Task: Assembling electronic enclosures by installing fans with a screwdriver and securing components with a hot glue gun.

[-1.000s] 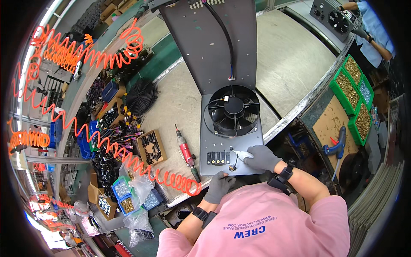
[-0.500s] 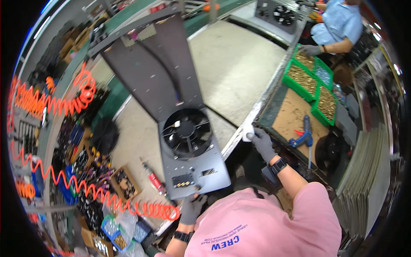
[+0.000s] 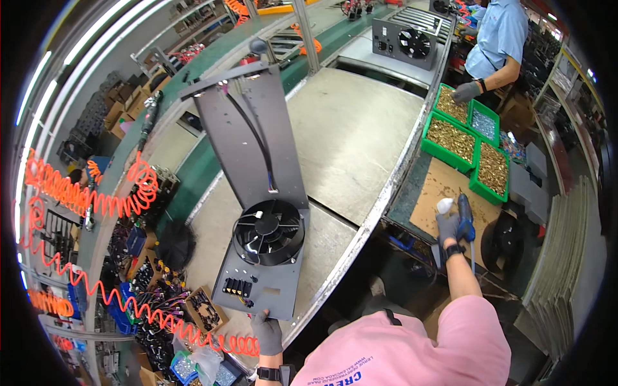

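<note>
My left hand is closed on the near edge of a grey metal panel, its thumb on top. A round black fan is mounted on this panel, with a small black terminal block nearer to me. Behind it a tall grey panel stands up with a dark cable along it. To the right, my right hand is closed, with a small white object at its fingertips. Right beside that hand lies a blue glue gun; whether the fingers touch it I cannot tell. Both hands wear grey gloves.
Green bins of brass-coloured screws stand past the glue gun. A co-worker's gloved hand reaches into one. Orange coiled hose hangs at the left. Another fan unit sits farther along the line.
My right hand has moved right with the white object, from the line's edge to beside the glue gun. The panel with the fan has turned and shifted slightly left, my left hand still on it.
</note>
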`<act>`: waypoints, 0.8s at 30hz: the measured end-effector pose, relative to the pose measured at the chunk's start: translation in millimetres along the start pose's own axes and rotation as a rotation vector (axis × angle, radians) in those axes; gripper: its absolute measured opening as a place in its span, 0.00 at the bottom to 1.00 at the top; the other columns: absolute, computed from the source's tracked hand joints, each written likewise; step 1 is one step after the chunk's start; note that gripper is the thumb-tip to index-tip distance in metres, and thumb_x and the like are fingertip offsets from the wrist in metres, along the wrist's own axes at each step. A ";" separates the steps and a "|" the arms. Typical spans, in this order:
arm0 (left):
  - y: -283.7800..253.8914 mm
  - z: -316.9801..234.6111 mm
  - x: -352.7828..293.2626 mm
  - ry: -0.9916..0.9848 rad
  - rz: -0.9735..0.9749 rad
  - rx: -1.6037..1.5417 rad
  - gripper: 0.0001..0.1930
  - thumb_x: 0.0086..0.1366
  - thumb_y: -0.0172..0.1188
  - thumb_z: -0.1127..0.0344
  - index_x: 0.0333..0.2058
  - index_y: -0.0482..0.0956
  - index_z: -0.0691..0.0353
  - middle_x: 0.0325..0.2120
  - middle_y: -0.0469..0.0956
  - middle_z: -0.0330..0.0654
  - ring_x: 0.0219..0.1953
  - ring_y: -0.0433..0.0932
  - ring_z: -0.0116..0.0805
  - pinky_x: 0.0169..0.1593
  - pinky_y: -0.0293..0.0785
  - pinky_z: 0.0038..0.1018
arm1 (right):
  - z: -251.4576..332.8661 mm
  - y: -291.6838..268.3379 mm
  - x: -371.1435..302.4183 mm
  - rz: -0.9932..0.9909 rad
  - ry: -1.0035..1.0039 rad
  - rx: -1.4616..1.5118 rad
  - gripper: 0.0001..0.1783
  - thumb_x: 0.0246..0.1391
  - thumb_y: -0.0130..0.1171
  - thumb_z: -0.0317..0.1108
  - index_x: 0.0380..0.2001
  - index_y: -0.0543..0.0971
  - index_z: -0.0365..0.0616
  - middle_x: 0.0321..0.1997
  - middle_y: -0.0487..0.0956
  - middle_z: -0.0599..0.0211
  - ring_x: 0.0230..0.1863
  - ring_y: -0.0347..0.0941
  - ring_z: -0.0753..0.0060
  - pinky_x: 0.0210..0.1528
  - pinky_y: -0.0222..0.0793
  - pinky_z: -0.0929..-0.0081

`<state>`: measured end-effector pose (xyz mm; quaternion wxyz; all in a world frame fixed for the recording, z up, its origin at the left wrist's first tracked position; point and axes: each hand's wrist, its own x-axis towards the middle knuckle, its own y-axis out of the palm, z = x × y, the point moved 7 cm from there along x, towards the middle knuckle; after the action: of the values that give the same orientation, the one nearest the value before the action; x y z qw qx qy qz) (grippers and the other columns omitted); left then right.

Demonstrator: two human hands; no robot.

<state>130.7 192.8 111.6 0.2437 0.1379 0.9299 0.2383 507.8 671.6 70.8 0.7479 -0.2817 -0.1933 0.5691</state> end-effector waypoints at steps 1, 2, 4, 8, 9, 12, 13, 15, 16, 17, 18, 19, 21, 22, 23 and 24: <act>4.4 -9.8 0.4 0.036 -0.017 0.017 0.25 0.49 0.45 0.79 0.50 0.62 0.68 0.47 0.66 0.46 0.51 0.65 0.39 0.55 0.61 0.34 | 8.0 -1.6 -17.6 0.045 0.081 0.076 0.21 0.39 0.60 0.32 0.38 0.68 0.35 0.30 0.74 0.55 0.36 0.72 0.58 0.40 0.66 0.67; 5.4 -14.4 7.1 0.051 -0.004 0.013 0.25 0.49 0.45 0.79 0.50 0.62 0.68 0.47 0.66 0.46 0.51 0.65 0.39 0.55 0.61 0.34 | -1.2 8.3 -25.1 0.080 -0.008 0.035 0.21 0.39 0.59 0.32 0.38 0.68 0.35 0.30 0.73 0.54 0.36 0.72 0.58 0.40 0.66 0.67; -6.6 -32.0 19.5 0.180 -0.023 0.068 0.22 0.48 0.43 0.78 0.47 0.63 0.68 0.42 0.69 0.46 0.46 0.68 0.39 0.51 0.65 0.33 | 22.6 33.7 -52.1 0.227 -0.229 -0.034 0.20 0.40 0.58 0.34 0.38 0.69 0.37 0.32 0.73 0.53 0.37 0.71 0.56 0.41 0.65 0.65; 49.5 -89.4 8.0 0.397 -0.088 0.392 0.07 0.53 0.43 0.71 0.29 0.69 0.64 0.27 0.68 0.34 0.30 0.66 0.24 0.37 0.64 0.22 | 119.0 102.5 -133.6 0.526 -0.843 -0.169 0.26 0.44 0.53 0.42 0.45 0.68 0.40 0.46 0.71 0.53 0.50 0.65 0.55 0.52 0.58 0.59; 50.1 -100.5 15.0 0.407 -0.089 0.388 0.07 0.53 0.43 0.71 0.29 0.69 0.64 0.27 0.68 0.34 0.30 0.66 0.24 0.37 0.64 0.22 | 127.2 128.4 -144.6 0.593 -0.916 -0.262 0.29 0.46 0.51 0.47 0.48 0.67 0.40 0.52 0.68 0.53 0.55 0.61 0.56 0.56 0.54 0.55; 80.2 -131.8 33.0 0.438 0.002 0.456 0.04 0.53 0.45 0.71 0.24 0.68 0.62 0.22 0.65 0.32 0.25 0.64 0.23 0.32 0.63 0.22 | 130.1 181.6 -155.7 0.865 -0.830 -0.760 0.37 0.51 0.41 0.55 0.57 0.59 0.40 0.65 0.52 0.56 0.67 0.44 0.61 0.59 0.37 0.35; 94.2 -141.7 40.1 0.405 0.007 0.432 0.04 0.52 0.46 0.72 0.25 0.69 0.63 0.21 0.66 0.34 0.24 0.66 0.24 0.33 0.65 0.22 | 120.6 190.7 -159.2 0.861 -0.854 -0.826 0.38 0.51 0.41 0.56 0.58 0.57 0.40 0.66 0.50 0.56 0.67 0.42 0.59 0.59 0.36 0.34; 96.4 -160.1 64.2 0.382 -0.057 0.420 0.04 0.53 0.47 0.70 0.22 0.69 0.62 0.19 0.64 0.31 0.23 0.63 0.22 0.30 0.62 0.21 | 124.4 184.8 -169.5 0.828 -0.962 -0.898 0.39 0.51 0.40 0.57 0.59 0.56 0.39 0.66 0.50 0.56 0.67 0.42 0.58 0.59 0.36 0.33; 116.1 -166.5 74.9 0.447 -0.002 0.505 0.05 0.53 0.48 0.69 0.21 0.68 0.61 0.19 0.64 0.31 0.23 0.63 0.21 0.29 0.60 0.21 | 118.7 181.3 -162.0 0.832 -0.972 -0.876 0.39 0.51 0.40 0.56 0.59 0.55 0.39 0.66 0.50 0.56 0.67 0.42 0.58 0.58 0.35 0.33; 137.9 -175.6 80.8 0.524 0.061 0.595 0.06 0.54 0.48 0.68 0.20 0.68 0.61 0.19 0.64 0.31 0.23 0.62 0.21 0.28 0.59 0.21 | 115.6 179.2 -158.6 0.832 -0.986 -0.842 0.41 0.50 0.39 0.58 0.58 0.56 0.37 0.65 0.50 0.54 0.67 0.44 0.59 0.58 0.35 0.33; 145.1 -177.2 95.0 0.510 -0.015 0.576 0.08 0.55 0.49 0.66 0.19 0.69 0.61 0.18 0.64 0.31 0.22 0.61 0.21 0.27 0.58 0.20 | 111.6 180.5 -158.2 0.818 -1.016 -0.815 0.41 0.50 0.39 0.58 0.58 0.56 0.37 0.65 0.51 0.53 0.66 0.45 0.59 0.58 0.35 0.32; 164.4 -181.3 103.3 0.527 -0.007 0.609 0.09 0.55 0.50 0.65 0.20 0.70 0.62 0.18 0.66 0.32 0.23 0.63 0.21 0.29 0.60 0.21 | 107.2 184.5 -159.2 0.801 -1.029 -0.796 0.41 0.50 0.39 0.58 0.58 0.56 0.36 0.65 0.51 0.53 0.66 0.45 0.59 0.58 0.35 0.32; 190.0 -190.4 124.8 0.588 0.002 0.689 0.08 0.55 0.52 0.66 0.22 0.72 0.63 0.18 0.68 0.33 0.22 0.65 0.21 0.27 0.61 0.21 | 107.8 195.9 -177.0 0.840 -1.049 -0.818 0.41 0.49 0.40 0.58 0.58 0.57 0.36 0.64 0.52 0.52 0.66 0.46 0.57 0.58 0.34 0.32; 224.3 -182.8 122.5 0.558 0.040 0.715 0.08 0.55 0.52 0.66 0.22 0.72 0.64 0.17 0.68 0.33 0.21 0.66 0.21 0.26 0.61 0.21 | 96.0 207.2 -181.4 0.824 -1.036 -0.796 0.41 0.49 0.41 0.58 0.58 0.57 0.36 0.64 0.53 0.52 0.66 0.46 0.57 0.58 0.35 0.32; 255.5 -177.2 120.3 0.540 0.069 0.744 0.07 0.54 0.53 0.67 0.22 0.72 0.64 0.16 0.68 0.34 0.19 0.66 0.22 0.24 0.62 0.21 | 92.9 219.9 -180.3 0.809 -1.037 -0.765 0.41 0.49 0.42 0.58 0.58 0.57 0.36 0.64 0.53 0.51 0.66 0.47 0.57 0.58 0.35 0.33; 258.8 -176.3 138.0 0.516 0.016 0.743 0.07 0.55 0.53 0.67 0.22 0.72 0.63 0.15 0.67 0.33 0.16 0.64 0.22 0.21 0.60 0.20 | 107.1 216.3 -186.0 0.880 -1.032 -0.752 0.42 0.49 0.42 0.58 0.58 0.57 0.35 0.64 0.53 0.51 0.66 0.46 0.56 0.58 0.36 0.33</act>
<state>-40.9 397.5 325.6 -0.0638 0.1592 0.9816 -0.0834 230.3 556.4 20.1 0.1223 -0.2667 -0.5675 0.7693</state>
